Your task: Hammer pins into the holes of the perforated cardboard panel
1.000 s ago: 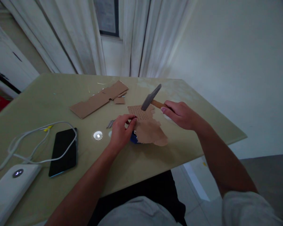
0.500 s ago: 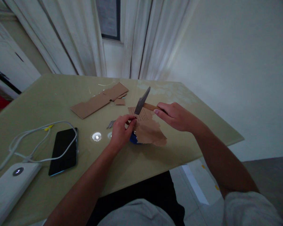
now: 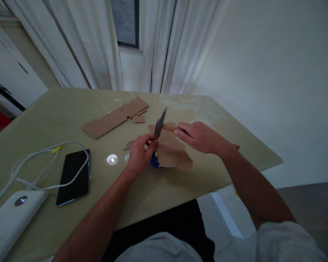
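Note:
My right hand [image 3: 198, 136] is wrapped round the wooden handle of a hammer [image 3: 160, 123]. The dark metal head is tilted, its lower end at the fingertips of my left hand [image 3: 141, 150]. Thumb and forefinger of that hand pinch what looks like a nail, mostly hidden by the fingers and hammer head. Under both lies a torn piece of brown cardboard [image 3: 172, 153] with rows of small holes in its far part. A blue object [image 3: 155, 161] shows beneath its left edge. Several loose nails [image 3: 128, 145] lie just left of my left hand.
Flat cardboard strips [image 3: 109, 122] lie farther back on the glossy table [image 3: 207, 178]. To the left are a black phone [image 3: 73, 178], a white cable [image 3: 24, 160] and a white power bank [image 3: 19, 218]. A round clear disc [image 3: 112, 159] sits near the nails.
The hammer head has come down and slightly left, onto the left fingertips, and my right hand has moved left with it. My left hand stays in place.

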### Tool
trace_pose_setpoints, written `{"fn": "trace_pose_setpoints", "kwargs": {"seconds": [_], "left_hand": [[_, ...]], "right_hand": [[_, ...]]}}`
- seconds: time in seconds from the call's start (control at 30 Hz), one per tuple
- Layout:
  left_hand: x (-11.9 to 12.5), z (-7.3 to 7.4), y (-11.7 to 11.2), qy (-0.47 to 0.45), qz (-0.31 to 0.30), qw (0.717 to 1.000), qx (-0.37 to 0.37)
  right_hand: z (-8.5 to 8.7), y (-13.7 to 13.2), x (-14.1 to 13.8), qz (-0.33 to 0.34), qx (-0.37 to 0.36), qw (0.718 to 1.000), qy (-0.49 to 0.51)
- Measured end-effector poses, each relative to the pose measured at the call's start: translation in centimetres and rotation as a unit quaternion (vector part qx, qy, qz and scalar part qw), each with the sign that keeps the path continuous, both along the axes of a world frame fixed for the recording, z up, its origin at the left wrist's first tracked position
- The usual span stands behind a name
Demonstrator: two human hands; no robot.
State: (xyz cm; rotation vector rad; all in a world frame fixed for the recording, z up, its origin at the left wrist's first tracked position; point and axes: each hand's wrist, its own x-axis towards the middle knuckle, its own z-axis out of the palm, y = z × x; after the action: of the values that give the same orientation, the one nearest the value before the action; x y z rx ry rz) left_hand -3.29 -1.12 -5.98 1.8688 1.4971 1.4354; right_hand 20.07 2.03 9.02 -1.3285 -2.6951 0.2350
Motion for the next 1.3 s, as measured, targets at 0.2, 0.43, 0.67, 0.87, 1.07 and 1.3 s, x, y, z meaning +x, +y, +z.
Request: {"fn": "trace_pose_setpoints", "kwargs": {"seconds": [0.2, 0.43, 0.67, 0.87, 1.07, 1.3], "left_hand": [[-0.04, -0.14, 0.08, -0.005, -0.006, 1.000, -0.009], [-0.07, 0.01, 0.03, -0.004, -0.008, 1.000, -0.009], [-0.08, -0.29, 0.16, -0.009, -0.007, 1.000, -0.007], [0.01, -0.28, 0.12, -0.010, -0.009, 1.000, -0.001], [-0.08, -0.38, 0.17, -0.014, -0.008, 1.000, -0.001], [-0.12, -0.28, 0.15, -0.009, -0.013, 1.000, -0.009]], "right_hand": [[0.61, -0.11, 0.00, -0.008, -0.004, 0.999, 0.037], [0.26, -0.26, -0.22, -0.003, -0.013, 1.000, 0.002], [0.63, -0.21, 0.19, -0.013, 0.011, 0.998, 0.052], [-0.17, -0.20, -0.02, -0.007, 0.001, 1.000, -0.001], [0.12, -0.36, 0.18, -0.019, 0.011, 0.999, 0.050], [0.30, -0.58, -0.01, -0.014, 0.003, 1.000, -0.010]]}}
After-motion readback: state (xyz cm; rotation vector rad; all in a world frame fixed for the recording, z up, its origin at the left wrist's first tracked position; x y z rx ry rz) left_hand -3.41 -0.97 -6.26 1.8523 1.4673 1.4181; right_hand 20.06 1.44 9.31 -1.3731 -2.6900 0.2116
